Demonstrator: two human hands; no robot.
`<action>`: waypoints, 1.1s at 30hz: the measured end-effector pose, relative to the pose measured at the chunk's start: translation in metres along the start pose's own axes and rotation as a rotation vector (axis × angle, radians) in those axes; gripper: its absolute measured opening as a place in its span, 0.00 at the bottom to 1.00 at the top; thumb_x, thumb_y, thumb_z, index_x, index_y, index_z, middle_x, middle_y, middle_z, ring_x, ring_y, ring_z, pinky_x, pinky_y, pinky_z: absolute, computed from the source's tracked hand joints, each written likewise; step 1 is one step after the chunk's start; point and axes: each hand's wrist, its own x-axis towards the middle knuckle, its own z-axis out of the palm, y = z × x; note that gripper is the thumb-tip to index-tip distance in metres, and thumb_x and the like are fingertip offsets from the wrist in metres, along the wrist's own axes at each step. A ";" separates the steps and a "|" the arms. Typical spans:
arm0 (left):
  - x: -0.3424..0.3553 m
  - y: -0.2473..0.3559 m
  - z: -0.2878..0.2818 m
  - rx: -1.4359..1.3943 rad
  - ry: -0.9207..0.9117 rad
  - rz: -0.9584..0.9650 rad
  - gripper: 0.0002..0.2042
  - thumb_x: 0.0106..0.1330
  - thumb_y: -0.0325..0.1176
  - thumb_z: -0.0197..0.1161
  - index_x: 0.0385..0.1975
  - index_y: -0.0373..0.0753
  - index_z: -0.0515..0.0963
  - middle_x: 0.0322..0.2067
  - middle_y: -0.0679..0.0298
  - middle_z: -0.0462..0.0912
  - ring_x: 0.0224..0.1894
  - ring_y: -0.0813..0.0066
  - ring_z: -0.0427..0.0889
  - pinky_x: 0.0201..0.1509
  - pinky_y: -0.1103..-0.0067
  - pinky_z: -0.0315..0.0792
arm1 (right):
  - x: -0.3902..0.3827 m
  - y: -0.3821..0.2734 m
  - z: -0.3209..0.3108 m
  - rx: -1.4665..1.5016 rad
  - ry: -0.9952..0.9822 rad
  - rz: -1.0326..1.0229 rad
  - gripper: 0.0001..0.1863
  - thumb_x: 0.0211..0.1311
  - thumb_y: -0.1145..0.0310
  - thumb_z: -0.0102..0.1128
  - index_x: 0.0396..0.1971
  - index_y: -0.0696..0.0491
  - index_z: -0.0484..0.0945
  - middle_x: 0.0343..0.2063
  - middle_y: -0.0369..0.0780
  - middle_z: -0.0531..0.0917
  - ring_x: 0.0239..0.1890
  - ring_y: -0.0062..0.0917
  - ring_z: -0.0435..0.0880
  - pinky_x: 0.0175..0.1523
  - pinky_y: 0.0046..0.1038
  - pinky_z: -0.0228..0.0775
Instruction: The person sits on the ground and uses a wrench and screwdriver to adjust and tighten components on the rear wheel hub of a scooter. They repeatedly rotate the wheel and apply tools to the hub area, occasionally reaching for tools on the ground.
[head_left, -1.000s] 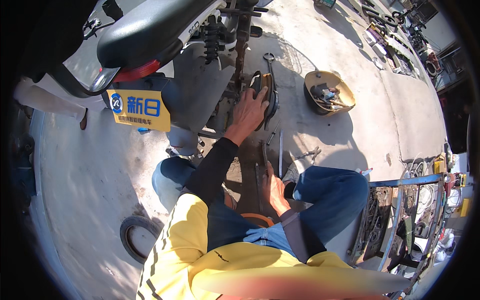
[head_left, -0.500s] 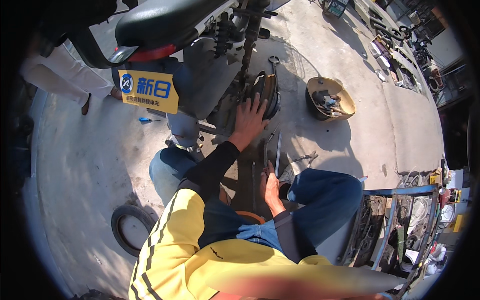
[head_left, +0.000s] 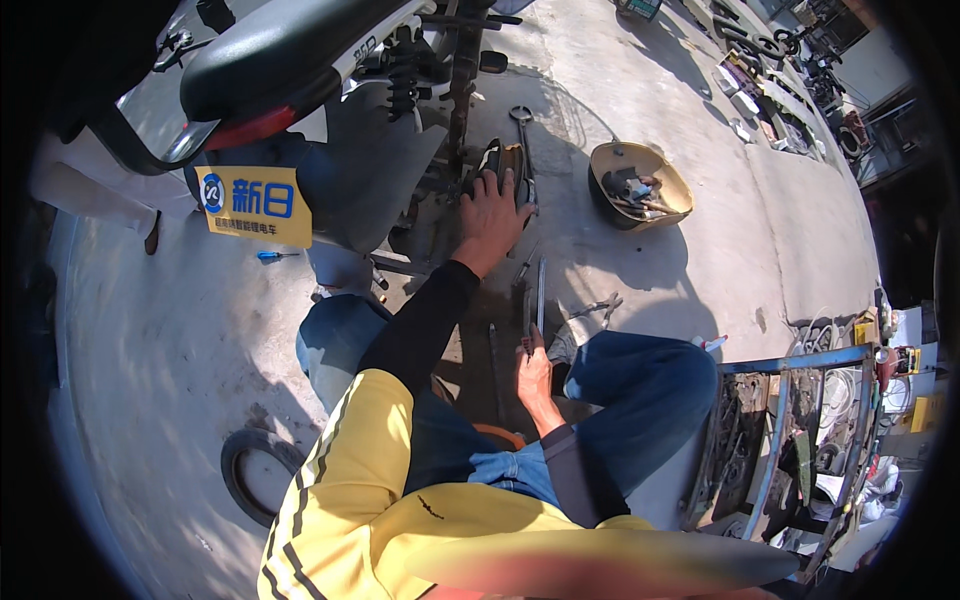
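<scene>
My left hand [head_left: 491, 222] lies with fingers spread over the dark tyre and rim of a wheel [head_left: 512, 160] beside the rear of an electric scooter [head_left: 265, 85]. Most of that wheel is hidden by the hand and its shadow. Between my knees, my right hand [head_left: 536, 376] is closed around a slim dark tool [head_left: 527, 318], whose exact kind I cannot make out. A long shiny metal bar [head_left: 541, 290] runs up from beside those fingers; whether they touch it is unclear. Beyond the wheel rests a ring-ended wrench [head_left: 522, 125].
A helmet-shaped bowl [head_left: 640, 185] of small parts stands to the right, with pliers [head_left: 600, 308] nearer me. A loose tyre [head_left: 240, 480] and a blue screwdriver [head_left: 275, 256] lie left. A blue-framed rack [head_left: 800, 362] is at right; a person's leg [head_left: 110, 190] stands far left.
The whole view has shifted, moving the scooter and bowl left and up. My right hand has come closer to the shiny bar with its tool. My left hand stays on the wheel.
</scene>
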 end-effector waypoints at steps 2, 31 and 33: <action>0.007 0.006 0.001 -0.003 0.005 -0.026 0.36 0.70 0.57 0.62 0.71 0.38 0.68 0.60 0.51 0.69 0.65 0.51 0.69 0.55 0.55 0.74 | 0.000 0.001 -0.004 -0.031 -0.020 0.054 0.30 0.73 0.68 0.55 0.73 0.56 0.64 0.53 0.57 0.83 0.55 0.50 0.85 0.58 0.41 0.76; 0.037 0.017 -0.002 0.104 0.035 -0.035 0.28 0.71 0.48 0.63 0.60 0.29 0.76 0.54 0.51 0.70 0.59 0.50 0.72 0.57 0.57 0.72 | 0.089 0.030 -0.006 0.069 0.175 0.243 0.31 0.72 0.61 0.56 0.70 0.54 0.61 0.48 0.62 0.84 0.52 0.58 0.83 0.56 0.51 0.73; 0.030 0.000 -0.011 0.102 0.072 0.065 0.23 0.73 0.45 0.62 0.56 0.30 0.79 0.54 0.48 0.74 0.59 0.48 0.73 0.60 0.59 0.72 | 0.123 0.046 -0.012 0.046 0.217 0.294 0.27 0.71 0.60 0.56 0.67 0.47 0.66 0.48 0.57 0.85 0.51 0.59 0.83 0.55 0.51 0.73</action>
